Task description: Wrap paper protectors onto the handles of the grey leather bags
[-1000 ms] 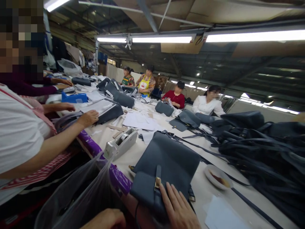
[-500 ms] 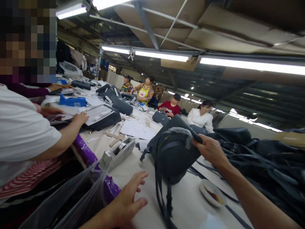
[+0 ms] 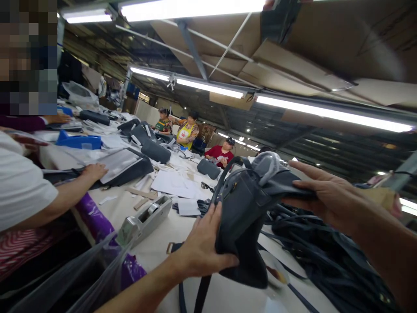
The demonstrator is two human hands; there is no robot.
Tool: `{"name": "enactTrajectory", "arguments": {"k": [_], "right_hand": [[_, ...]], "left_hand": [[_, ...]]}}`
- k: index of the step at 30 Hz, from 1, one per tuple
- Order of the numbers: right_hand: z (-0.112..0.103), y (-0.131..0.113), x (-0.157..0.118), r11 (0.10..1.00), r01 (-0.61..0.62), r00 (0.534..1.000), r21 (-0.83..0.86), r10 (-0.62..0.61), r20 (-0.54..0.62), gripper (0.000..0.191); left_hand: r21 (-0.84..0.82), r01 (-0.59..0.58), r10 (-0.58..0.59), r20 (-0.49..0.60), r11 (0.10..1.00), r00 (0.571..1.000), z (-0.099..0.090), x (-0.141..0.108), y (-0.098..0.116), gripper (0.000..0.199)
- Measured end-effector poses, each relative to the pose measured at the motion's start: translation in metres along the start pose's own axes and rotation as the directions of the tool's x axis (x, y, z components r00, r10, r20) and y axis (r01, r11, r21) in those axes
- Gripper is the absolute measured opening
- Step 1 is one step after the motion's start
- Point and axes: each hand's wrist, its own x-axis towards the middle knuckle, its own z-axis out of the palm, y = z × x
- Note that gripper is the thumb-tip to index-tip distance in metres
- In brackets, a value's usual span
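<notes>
Head view: apparent handling step; slate-blue, soft, leather-look bag [image 3: 243, 208] between right hand [image 3: 329, 191], gripping 1 end, and left hand [image 3: 203, 243], clasping its side; next move needs steady support.

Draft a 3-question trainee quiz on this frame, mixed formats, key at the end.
1. Multiple choice. Seen in the picture, where is the grey tape dispenser relative to the bag?
A) To its right
B) To its left
C) On top of it

2. True or false. The left hand and the right hand are both on the bag.

3. Fill in. The shiny plastic along the near edge of the table is ____ in colour.

Key: 1. B; 2. True; 3. purple.
</notes>
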Motion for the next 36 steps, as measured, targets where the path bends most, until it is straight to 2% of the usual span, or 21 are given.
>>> {"name": "enactTrajectory", "arguments": {"k": [2, 3, 5, 8, 11, 12, 13, 15, 17, 18, 21, 23, 25, 27, 29, 31, 34, 36], "right_hand": [[0.018, 0.007, -0.021, 0.978, -0.189, 0.982, 0.082, 0.19, 0.006, 0.056], [0.028, 0.016, -0.031, 0.957, -0.271, 0.963, 0.107, 0.27, 0.028, 0.055], [0.047, 0.041, -0.05, 0.937, -0.338, 0.939, 0.086, 0.329, 0.099, 0.054], [0.062, 0.075, -0.071, 0.964, -0.264, 0.948, -0.029, 0.265, 0.177, 0.05], [0.052, 0.088, -0.075, 0.969, -0.202, 0.902, -0.145, 0.241, 0.357, 0.056], [0.044, 0.088, -0.072, 0.969, -0.163, 0.901, -0.184, 0.223, 0.372, 0.06], [0.035, 0.088, -0.067, 0.968, -0.103, 0.922, -0.228, 0.179, 0.345, 0.062], [0.015, 0.087, -0.053, 0.938, 0.063, 0.982, -0.342, 0.004, 0.191, 0.06], [-0.002, 0.087, -0.038, 0.866, 0.173, 0.985, -0.47, -0.153, 0.08, 0.054], [-0.009, 0.089, -0.032, 0.836, 0.2, 0.98, -0.512, -0.183, 0.084, 0.054], [-0.02, 0.099, -0.023, 0.817, 0.25, 0.96, -0.52, -0.14, 0.242, 0.058], [-0.018, 0.112, -0.024, 0.825, 0.268, 0.936, -0.497, -0.1, 0.338, 0.06], [-0.012, 0.128, -0.029, 0.82, 0.308, 0.911, -0.482, -0.109, 0.397, 0.055], [-0.005, 0.146, -0.036, 0.792, 0.397, 0.881, -0.464, -0.186, 0.436, 0.045], [0.002, 0.162, -0.048, 0.738, 0.497, 0.853, -0.457, -0.317, 0.415, 0.035], [0.007, 0.175, -0.063, 0.678, 0.559, 0.829, -0.478, -0.442, 0.342, 0.032], [0.013, 0.187, -0.084, 0.616, 0.59, 0.791, -0.522, -0.569, 0.224, 0.026], [0.017, 0.192, -0.092, 0.584, 0.596, 0.765, -0.551, -0.622, 0.167, 0.026]], "left_hand": [[-0.182, -0.045, 0.044, -0.015, 0.982, 0.999, 0.003, -0.006, 0.007, 0.121], [-0.22, -0.043, 0.031, -0.059, 0.975, 0.998, 0.007, -0.008, 0.009, 0.118], [-0.226, -0.016, -0.02, -0.157, 0.974, 0.987, 0.016, -0.009, 0.005, 0.098], [-0.242, -0.02, -0.031, -0.206, 0.97, 0.978, 0.021, -0.007, -0.011, 0.068], [-0.351, -0.036, -0.056, -0.248, 0.936, 0.967, 0.013, -0.004, -0.027, 0.044], [-0.399, -0.034, -0.078, -0.26, 0.916, 0.962, 0.008, -0.003, -0.031, 0.036], [-0.444, -0.031, -0.099, -0.268, 0.896, 0.958, 0.004, -0.002, -0.034, 0.03], [-0.512, -0.026, -0.133, -0.27, 0.859, 0.954, -0.005, 0.001, -0.038, 0.025], [-0.56, -0.019, -0.155, -0.262, 0.828, 0.952, -0.011, 0.006, -0.043, 0.025], [-0.583, -0.019, -0.164, -0.26, 0.812, 0.952, -0.013, 0.008, -0.047, 0.027], [-0.672, -0.005, -0.182, -0.208, 0.741, 0.961, -0.017, 0.018, -0.06, 0.03], [-0.708, 0.044, -0.184, -0.122, 0.704, 0.975, -0.018, 0.023, -0.07, 0.027], [-0.689, 0.099, -0.185, -0.051, 0.718, 0.981, -0.021, 0.027, -0.077, 0.024], [-0.62, 0.126, -0.188, -0.036, 0.775, 0.981, -0.026, 0.029, -0.08, 0.028], [-0.534, 0.133, -0.187, -0.049, 0.835, 0.981, -0.034, 0.026, -0.077, 0.042], [-0.436, 0.15, -0.186, -0.041, 0.888, 0.982, -0.046, 0.017, -0.069, 0.064], [-0.184, 0.183, -0.186, -0.001, 0.966, 0.983, -0.069, 0.006, -0.05, 0.092], [-0.063, 0.121, -0.127, -0.1, 0.991, 0.987, -0.08, 0.009, -0.033, 0.097]]}}
